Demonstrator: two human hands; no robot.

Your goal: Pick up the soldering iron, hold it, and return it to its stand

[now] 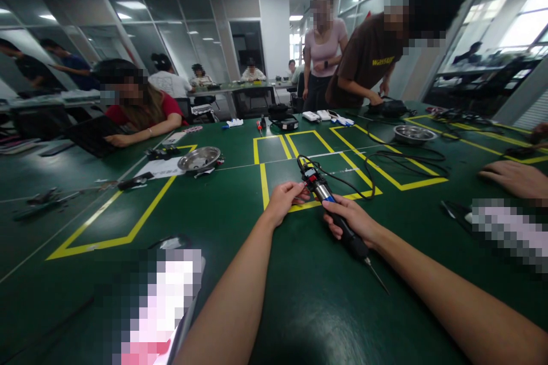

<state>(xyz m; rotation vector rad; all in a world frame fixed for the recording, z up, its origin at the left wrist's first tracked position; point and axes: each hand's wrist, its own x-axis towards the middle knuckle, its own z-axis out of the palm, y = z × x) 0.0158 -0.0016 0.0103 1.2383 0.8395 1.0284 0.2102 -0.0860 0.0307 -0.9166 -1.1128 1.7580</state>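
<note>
My right hand (pixel 353 219) wraps round the black grip of an electric screwdriver (pixel 324 194), which has a silver and blue band. Its long thin bit points down and to the right, towards me. A black cable (pixel 349 182) leaves the far end, by a black part with a red piece (pixel 312 177). My left hand (pixel 289 199) is closed in a pinch beside that far end, fingertips close to the red piece. What sits between those fingertips is too small to make out. Both hands are just above the green table (pixel 308 291).
Yellow tape (pixel 280 208) outlines areas on the table. Metal bowls (pixel 200 158) (pixel 413 134) stand left and right. Coiled cable (pixel 406 155) lies at right. Phone-like devices, blurred, lie near left (pixel 171 296) and right (pixel 509 228). Another person's hand (pixel 511 175) rests at right. People sit and stand beyond.
</note>
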